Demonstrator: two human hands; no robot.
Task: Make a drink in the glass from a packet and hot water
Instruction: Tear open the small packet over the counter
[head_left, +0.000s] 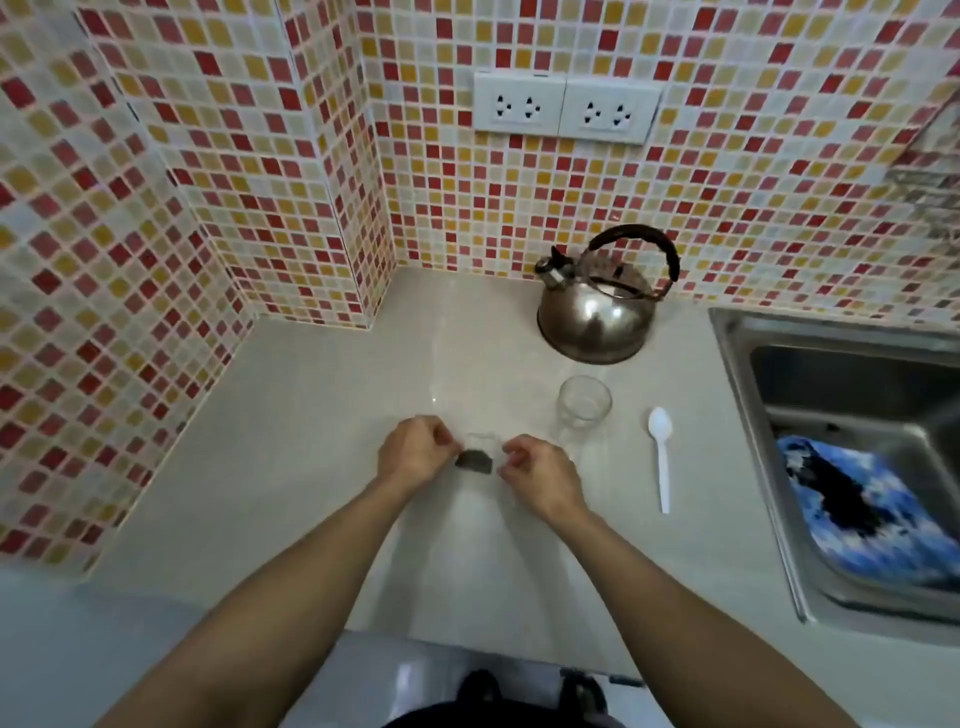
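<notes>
Left hand and right hand pinch the packet by opposite edges, fingers clamped for tearing, just before the empty glass.

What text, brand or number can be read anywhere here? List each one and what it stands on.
None can be read.
Packet, held between the left hand and right hand: clear wrapper with a dark patch, any print too blurred.
Kettle, glass, spoon: no markings visible.
Wall sockets: only pin holes, no lettering.
Blue cloth in the sink: pattern, no words.
</notes>
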